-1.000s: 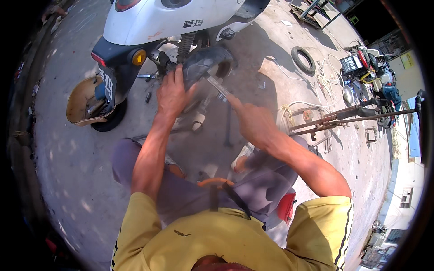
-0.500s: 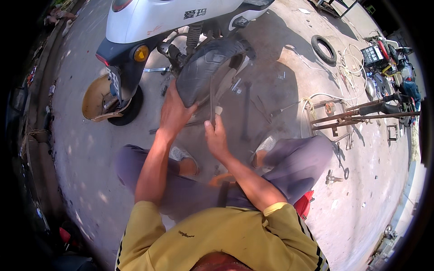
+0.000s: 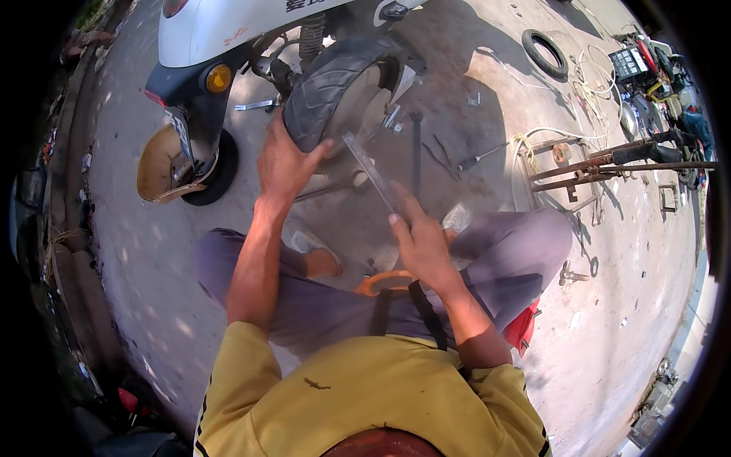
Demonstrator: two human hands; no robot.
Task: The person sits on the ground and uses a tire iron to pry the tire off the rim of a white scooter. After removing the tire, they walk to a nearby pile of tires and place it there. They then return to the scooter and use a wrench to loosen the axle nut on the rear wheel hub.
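Note:
A black scooter tire (image 3: pixel 324 95) stands at the rear wheel of a white scooter (image 3: pixel 228 38), its open side towards the right. My left hand (image 3: pixel 285 164) grips the tire's near edge, thumb apart on the right and fingers along its left side. In my right hand (image 3: pixel 422 240) is a flat grey metal tire lever (image 3: pixel 371 174), pointing up and left. Its far end lies close to the tire's near right edge; whether it touches cannot be told. My right fingers are closed round the lever's lower end.
A tan bowl-like container (image 3: pixel 161 171) with parts stands left beside a dark ring. Pliers (image 3: pixel 442 158), a screwdriver (image 3: pixel 483 157) and a long wrench (image 3: pixel 416 152) lie on the ground. Farther right are a loose tire (image 3: pixel 544 53), a metal frame (image 3: pixel 601 167) and a hammer (image 3: pixel 572 274).
My right hand has drawn the lever back from the tire, towards me and right, and tilted it left. My left hand stays on the tire. The view has shifted slightly.

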